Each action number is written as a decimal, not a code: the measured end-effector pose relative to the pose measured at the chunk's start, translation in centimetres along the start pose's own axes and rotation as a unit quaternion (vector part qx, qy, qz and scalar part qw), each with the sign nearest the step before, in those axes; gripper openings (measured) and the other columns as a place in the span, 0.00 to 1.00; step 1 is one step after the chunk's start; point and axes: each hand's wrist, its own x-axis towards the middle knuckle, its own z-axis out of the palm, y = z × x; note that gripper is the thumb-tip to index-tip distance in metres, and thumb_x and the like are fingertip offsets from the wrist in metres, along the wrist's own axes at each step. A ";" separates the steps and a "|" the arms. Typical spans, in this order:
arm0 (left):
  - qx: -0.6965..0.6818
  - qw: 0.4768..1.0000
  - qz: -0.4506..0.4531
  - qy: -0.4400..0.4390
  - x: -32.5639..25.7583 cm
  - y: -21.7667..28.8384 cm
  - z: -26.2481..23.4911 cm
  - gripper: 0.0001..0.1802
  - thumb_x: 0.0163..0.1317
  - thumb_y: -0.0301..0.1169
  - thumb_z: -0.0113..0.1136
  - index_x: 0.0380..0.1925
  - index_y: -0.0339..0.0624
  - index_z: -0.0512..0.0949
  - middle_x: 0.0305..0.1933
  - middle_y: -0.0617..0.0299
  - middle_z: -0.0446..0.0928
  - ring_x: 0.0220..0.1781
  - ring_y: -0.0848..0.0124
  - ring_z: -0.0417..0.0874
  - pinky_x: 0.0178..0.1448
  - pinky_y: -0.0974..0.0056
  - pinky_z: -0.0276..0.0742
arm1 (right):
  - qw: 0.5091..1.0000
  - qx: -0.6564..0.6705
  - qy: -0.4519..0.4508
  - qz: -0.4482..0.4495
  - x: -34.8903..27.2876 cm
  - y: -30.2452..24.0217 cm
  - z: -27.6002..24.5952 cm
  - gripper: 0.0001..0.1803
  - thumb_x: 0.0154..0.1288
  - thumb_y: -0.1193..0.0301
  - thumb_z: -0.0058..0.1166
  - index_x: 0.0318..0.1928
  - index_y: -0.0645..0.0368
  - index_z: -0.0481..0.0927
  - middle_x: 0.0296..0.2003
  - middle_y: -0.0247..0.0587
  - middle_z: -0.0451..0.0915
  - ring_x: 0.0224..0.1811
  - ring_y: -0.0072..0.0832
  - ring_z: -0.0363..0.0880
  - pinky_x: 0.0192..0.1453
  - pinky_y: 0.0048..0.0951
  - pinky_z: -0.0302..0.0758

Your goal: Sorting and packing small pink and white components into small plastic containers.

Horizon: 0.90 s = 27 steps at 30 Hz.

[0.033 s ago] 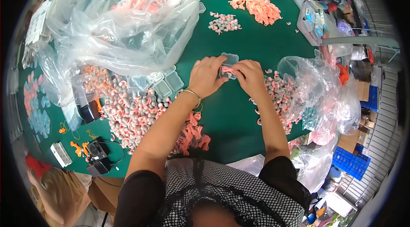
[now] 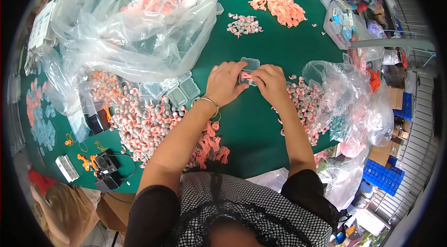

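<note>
A small clear plastic case (image 2: 251, 64) with its lid raised is between my hands over the middle of the table. My left hand (image 2: 223, 81) grips its left side with thumb and fingers. Inside the case lies a folded pink cord (image 2: 246, 76). My right hand (image 2: 271, 82) is closed at the case's right side, its thumb and fingertips pinching at the cord. By my left forearm spreads a big pile of small grey-and-pink plug-like pieces (image 2: 144, 123), with pink cord bundles (image 2: 212, 147) beside it. Another pile of such pieces (image 2: 305, 103) lies right of my right forearm.
A large clear plastic bag (image 2: 139, 37) holding filled cases covers the far left. Empty clear cases (image 2: 177, 94) lie near my left wrist. Orange cord bundles (image 2: 281, 7) and a small heap of plug-like pieces (image 2: 244, 25) sit at the back. Clear bags (image 2: 351, 98) crowd the right edge.
</note>
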 end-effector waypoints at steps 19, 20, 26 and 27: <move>0.012 0.998 0.064 0.016 -0.5 -0.9 0.0 0.26 0.52 0.38 0.68 0.52 0.46 0.75 0.40 0.62 0.75 0.45 0.60 0.76 0.48 0.57 0.68 | 0.995 0.098 -0.017 0.018 -0.8 -1.2 -0.3 0.17 0.52 0.78 0.63 0.45 0.61 0.77 0.42 0.46 0.76 0.45 0.45 0.76 0.47 0.39 0.76; 0.009 0.998 0.057 0.021 -0.5 -1.0 0.1 0.22 0.54 0.38 0.66 0.49 0.45 0.77 0.40 0.62 0.75 0.45 0.60 0.76 0.47 0.57 0.68 | 0.996 0.083 -0.022 0.029 -0.7 -1.7 -0.4 0.18 0.52 0.78 0.63 0.46 0.61 0.76 0.42 0.46 0.76 0.47 0.44 0.76 0.49 0.38 0.75; -0.017 0.998 0.058 0.025 -0.4 -0.5 -0.1 0.14 0.60 0.39 0.60 0.40 0.43 0.80 0.40 0.60 0.75 0.43 0.57 0.77 0.47 0.55 0.71 | 0.983 0.168 -0.034 0.069 -1.4 -0.8 0.7 0.17 0.54 0.79 0.61 0.46 0.63 0.77 0.39 0.44 0.77 0.40 0.38 0.77 0.44 0.34 0.76; -0.044 0.998 0.053 0.010 -0.5 -0.2 -0.5 0.12 0.59 0.39 0.60 0.37 0.43 0.80 0.38 0.59 0.74 0.41 0.57 0.78 0.46 0.54 0.72 | 0.967 0.222 -0.059 0.111 -1.4 -1.3 0.4 0.15 0.55 0.80 0.60 0.46 0.63 0.78 0.38 0.43 0.77 0.37 0.36 0.78 0.41 0.32 0.76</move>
